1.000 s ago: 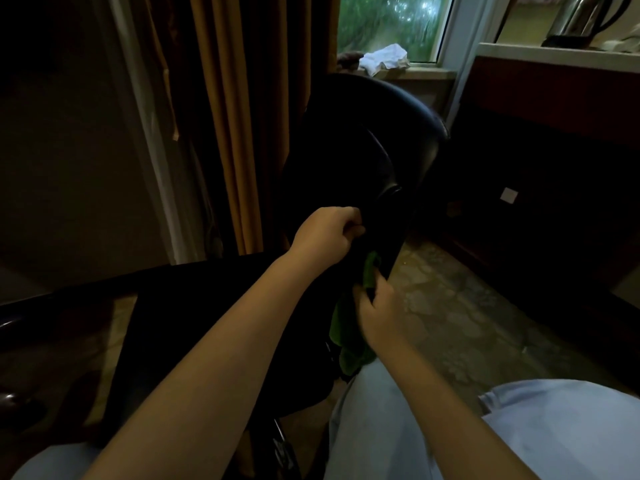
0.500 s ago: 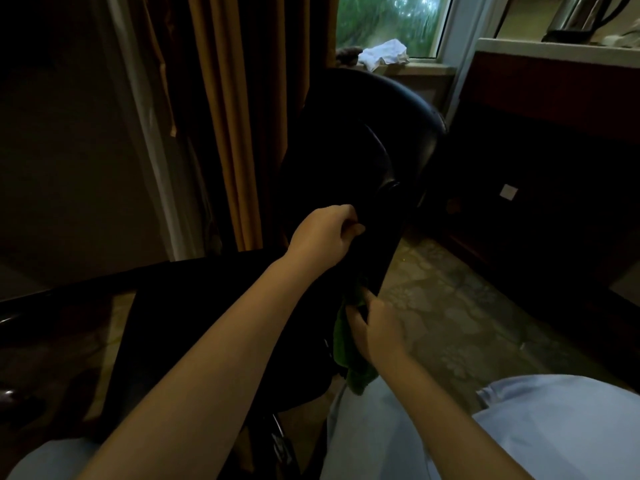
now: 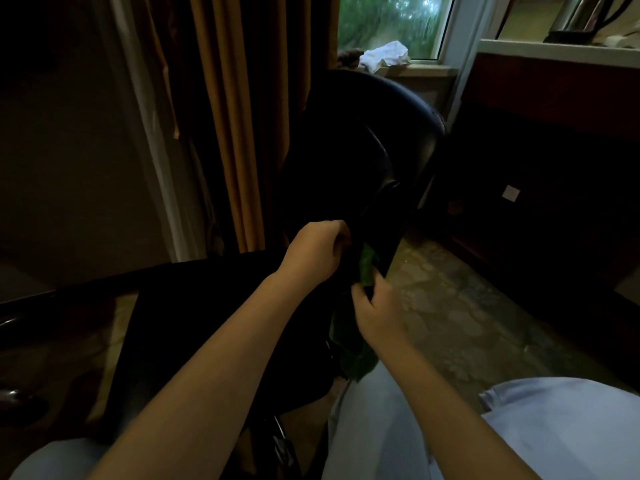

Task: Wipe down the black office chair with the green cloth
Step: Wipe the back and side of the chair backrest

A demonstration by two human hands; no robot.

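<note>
The black office chair (image 3: 367, 143) stands in front of me, its curved backrest turned toward the window and its dark seat in shadow below my arms. My left hand (image 3: 317, 249) grips the edge of the chair's armrest with curled fingers. Just below and to the right, my right hand (image 3: 375, 311) holds the green cloth (image 3: 367, 266) bunched against the armrest. A fold of cloth sticks up above my fingers and the rest hangs down under my wrist.
Orange curtains (image 3: 239, 116) hang left of the chair. A white rag (image 3: 384, 55) lies on the windowsill. A dark wooden cabinet (image 3: 554, 150) with a kettle (image 3: 585, 15) on top fills the right. Patterned floor (image 3: 460, 313) lies between chair and cabinet.
My right hand slid the green cloth down the armrest edge and has come back up a little. My left hand has kept its grip in the same place.
</note>
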